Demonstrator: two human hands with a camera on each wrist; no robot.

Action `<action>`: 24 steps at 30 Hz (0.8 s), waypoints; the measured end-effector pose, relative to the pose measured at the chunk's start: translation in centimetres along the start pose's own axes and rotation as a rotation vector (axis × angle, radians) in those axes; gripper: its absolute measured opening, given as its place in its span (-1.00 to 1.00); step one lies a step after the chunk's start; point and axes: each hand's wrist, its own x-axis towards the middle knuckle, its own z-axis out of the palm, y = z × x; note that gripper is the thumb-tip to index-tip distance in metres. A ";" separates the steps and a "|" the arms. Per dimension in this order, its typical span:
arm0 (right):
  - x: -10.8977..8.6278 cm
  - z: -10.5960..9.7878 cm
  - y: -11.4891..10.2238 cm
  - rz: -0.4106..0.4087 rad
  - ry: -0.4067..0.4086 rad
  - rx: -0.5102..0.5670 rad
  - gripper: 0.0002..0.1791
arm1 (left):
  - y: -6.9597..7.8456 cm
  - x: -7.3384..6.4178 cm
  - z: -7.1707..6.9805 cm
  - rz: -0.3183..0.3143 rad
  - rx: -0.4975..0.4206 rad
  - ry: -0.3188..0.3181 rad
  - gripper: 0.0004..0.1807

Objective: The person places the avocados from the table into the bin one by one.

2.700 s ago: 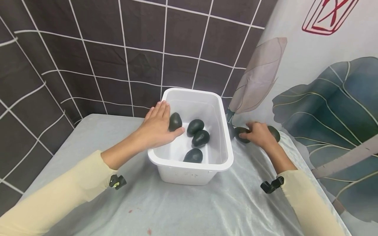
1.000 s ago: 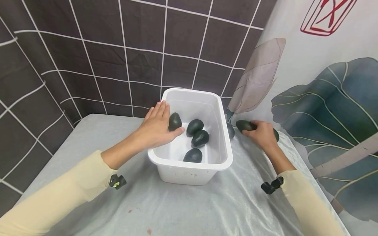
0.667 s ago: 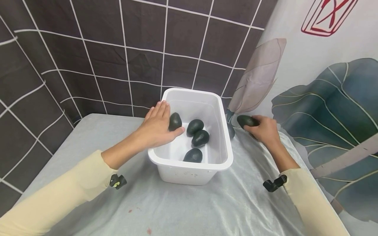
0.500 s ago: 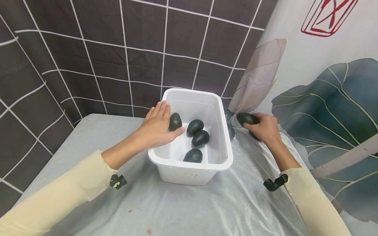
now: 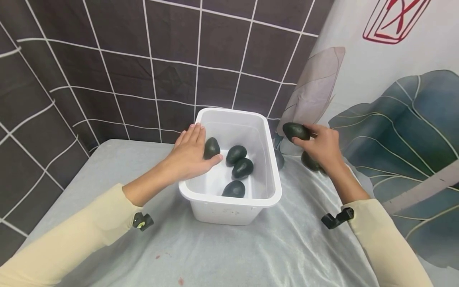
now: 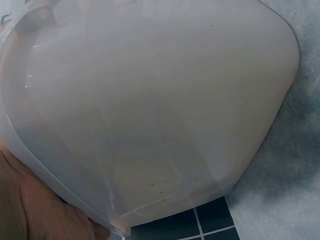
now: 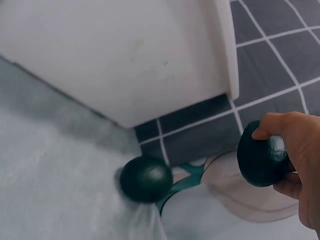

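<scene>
My right hand (image 5: 322,146) holds a dark green avocado (image 5: 296,131) between thumb and fingers, raised off the cloth to the right of a white plastic tub (image 5: 233,203). The right wrist view shows the thumb on one side of this avocado (image 7: 260,155). My left hand (image 5: 190,153) rests on the tub's left rim with straight fingers; the left wrist view has this hand (image 6: 40,210) against the rim. Several avocados lie in the tub, among them one avocado (image 5: 242,168) near the middle and one avocado (image 5: 212,148) beside my left hand.
Another avocado (image 5: 279,159) sits close to the tub's right side. One more avocado (image 5: 310,161) lies below my right hand, partly hidden. Shiny grey cloth (image 5: 215,255) covers the table. A dark tile-patterned curtain (image 5: 172,79) hangs behind.
My right hand has taken hold of an avocado and lifted it off the cloth, bringing into view another avocado beneath. My left hand and the tub have stayed put.
</scene>
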 end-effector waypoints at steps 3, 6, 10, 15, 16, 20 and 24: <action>0.2 -0.5 -1.0 -0.016 0.027 0.018 -0.35 | 0.0 0.0 0.0 0.000 -0.002 0.002 0.19; 0.2 -0.9 -2.1 -0.034 0.051 0.030 -0.36 | 0.1 0.0 0.0 0.000 -0.008 0.001 0.18; 0.3 -1.3 -3.7 -0.058 0.069 0.069 -0.38 | 0.1 0.0 -0.1 -0.003 -0.012 -0.001 0.16; 0.3 -1.3 -5.9 -0.073 0.047 0.170 -0.39 | -0.1 0.0 -0.1 0.007 -0.017 0.001 0.14; 0.2 -1.2 -6.3 -0.087 0.042 0.192 -0.39 | -0.2 0.1 0.0 0.010 -0.019 0.001 0.13; 0.0 -0.5 -7.7 -0.171 0.012 0.261 -0.38 | -0.3 0.3 0.0 0.010 -0.022 -0.004 0.11; -0.2 0.1 -8.6 -0.205 -0.038 0.279 -0.40 | -0.3 0.2 0.0 0.012 -0.035 -0.012 0.06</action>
